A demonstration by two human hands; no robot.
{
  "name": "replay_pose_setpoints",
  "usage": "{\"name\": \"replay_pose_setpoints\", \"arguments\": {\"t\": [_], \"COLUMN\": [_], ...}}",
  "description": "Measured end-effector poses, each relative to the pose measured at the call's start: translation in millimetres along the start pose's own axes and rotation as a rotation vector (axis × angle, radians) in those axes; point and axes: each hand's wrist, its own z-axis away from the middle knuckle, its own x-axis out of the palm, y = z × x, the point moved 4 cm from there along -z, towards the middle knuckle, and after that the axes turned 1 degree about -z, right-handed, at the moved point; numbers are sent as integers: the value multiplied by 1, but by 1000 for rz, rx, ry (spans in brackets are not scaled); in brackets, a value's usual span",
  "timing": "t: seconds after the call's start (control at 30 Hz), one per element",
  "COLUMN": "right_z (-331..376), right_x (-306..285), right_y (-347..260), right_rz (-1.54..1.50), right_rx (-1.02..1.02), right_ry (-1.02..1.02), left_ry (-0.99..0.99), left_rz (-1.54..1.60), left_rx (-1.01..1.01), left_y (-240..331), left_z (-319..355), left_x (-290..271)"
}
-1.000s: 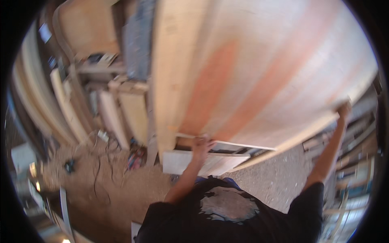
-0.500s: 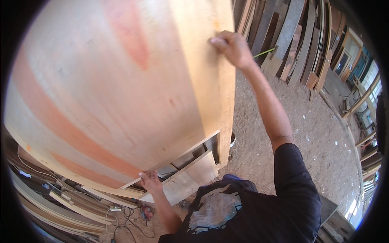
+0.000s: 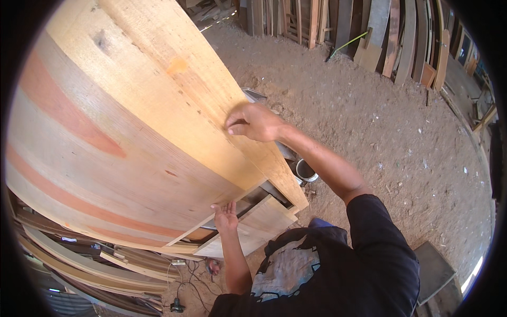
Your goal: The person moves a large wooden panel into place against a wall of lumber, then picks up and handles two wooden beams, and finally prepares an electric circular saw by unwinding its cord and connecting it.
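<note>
gripping large wooden panel (image 3: 132,121): right hand (image 3: 253,122) curled on edge, left hand (image 3: 226,215) open-palmed beneath; tin (image 3: 306,170) contents unclear.

Our right hand (image 3: 253,122) is raised high with the arm stretched out and up from the shoulder, elbow nearly straight, forearm bare below a dark sleeve. Its fingers (image 3: 236,126) are curled inward, knuckles up, thumb tucked beneath them. Our left hand (image 3: 227,215) sits lower and closer to our chest, palm open and facing up, fingers (image 3: 222,207) extended together and pointing away from us. The left forearm rises almost straight up from the lower edge to that hand.
</note>
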Motion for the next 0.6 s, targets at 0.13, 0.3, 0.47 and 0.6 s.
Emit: {"name": "replay_pose_setpoints", "arguments": {"t": [0.13, 0.3, 0.47, 0.6], "right_z": [13, 37, 24, -5], "right_x": [16, 30, 34, 10], "right_y": [45, 44, -10, -71], "right_rz": [-164, -41, 97, -75], "right_rx": [-28, -123, 40, -227], "right_ry": [-21, 163, 150, 512], "left_ry": [-101, -78, -70, -68], "left_rz": [32, -3, -6, 26], "left_rx": [57, 81, 94, 68], "left_y": [-6, -30, -28, -28], "left_z": [-4, -26, -29, -31], "left_x": [-12, -22, -38, -44]}}
